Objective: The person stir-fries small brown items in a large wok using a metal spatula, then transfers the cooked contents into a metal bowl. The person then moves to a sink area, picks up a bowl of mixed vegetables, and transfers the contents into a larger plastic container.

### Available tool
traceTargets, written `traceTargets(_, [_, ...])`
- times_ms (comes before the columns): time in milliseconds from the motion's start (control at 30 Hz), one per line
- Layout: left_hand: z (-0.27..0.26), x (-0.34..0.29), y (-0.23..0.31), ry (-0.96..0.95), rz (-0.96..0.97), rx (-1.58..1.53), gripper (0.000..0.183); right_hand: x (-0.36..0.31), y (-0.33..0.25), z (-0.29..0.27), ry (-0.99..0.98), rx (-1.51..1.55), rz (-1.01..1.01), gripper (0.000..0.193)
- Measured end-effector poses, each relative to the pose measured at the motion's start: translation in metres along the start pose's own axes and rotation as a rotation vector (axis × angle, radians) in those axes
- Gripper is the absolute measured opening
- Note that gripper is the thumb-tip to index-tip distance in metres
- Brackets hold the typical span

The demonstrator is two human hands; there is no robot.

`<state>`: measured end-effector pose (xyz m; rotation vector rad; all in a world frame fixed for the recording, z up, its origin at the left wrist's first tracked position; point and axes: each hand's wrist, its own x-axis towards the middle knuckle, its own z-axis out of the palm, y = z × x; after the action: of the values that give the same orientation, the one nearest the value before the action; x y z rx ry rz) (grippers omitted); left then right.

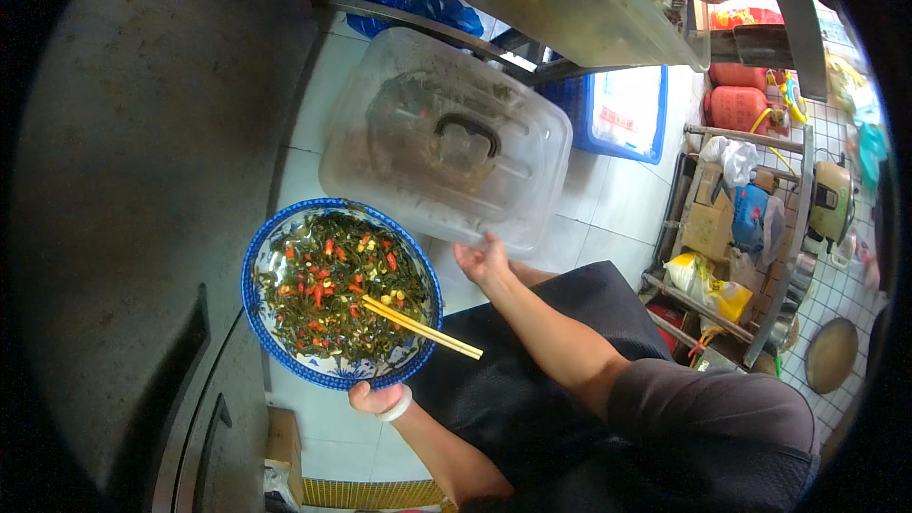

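Note:
My left hand point(377, 399) grips the near rim of a blue-and-white patterned bowl point(344, 382), with a white band at the wrist. Dark green shredded greens point(328, 290) fill the bowl, mixed with chopped red chilli and pale yellowish bits. A pair of yellow chopsticks point(423, 327) rests in the food, their ends sticking out over the rim. Up and to the right, my right hand point(486, 261) holds the near edge of a large translucent plastic lid point(513, 166), which has a dark handle in its middle. Some of that hand's fingers are hidden.
A translucent tub point(570, 9) juts out from a metal rack above the lid. Beyond it stands a blue basket point(655, 123) on the white tiled floor. A dark metal cabinet point(161, 133) rises close on the left. To the right, a shelf holds boxes, bags and red gas cylinders point(736, 106).

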<state>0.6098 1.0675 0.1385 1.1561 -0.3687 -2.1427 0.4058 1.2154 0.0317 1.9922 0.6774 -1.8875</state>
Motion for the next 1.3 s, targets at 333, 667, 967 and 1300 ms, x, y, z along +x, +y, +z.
traceTargets(333, [0.005,-0.005,0.015,-0.184,-0.159,-0.1,0.076,-0.067,-0.177,0.139,-0.618,0.084,-0.292,0.045])
traceTargets(667, [-0.002,-0.003,0.04,-0.114,-0.238,0.042,0.074,-0.127,-0.114,0.147,-0.67,-0.674,-0.465,0.025])
traceTargets(967, [-0.016,0.001,0.046,-0.081,-0.31,0.038,0.075,-0.188,0.003,-0.058,-0.662,-1.596,-0.078,0.035])
traceTargets(1300, [-0.005,0.0,0.051,0.033,-0.314,0.044,0.071,-0.217,-0.003,-0.015,-0.579,-2.468,-1.008,0.018])
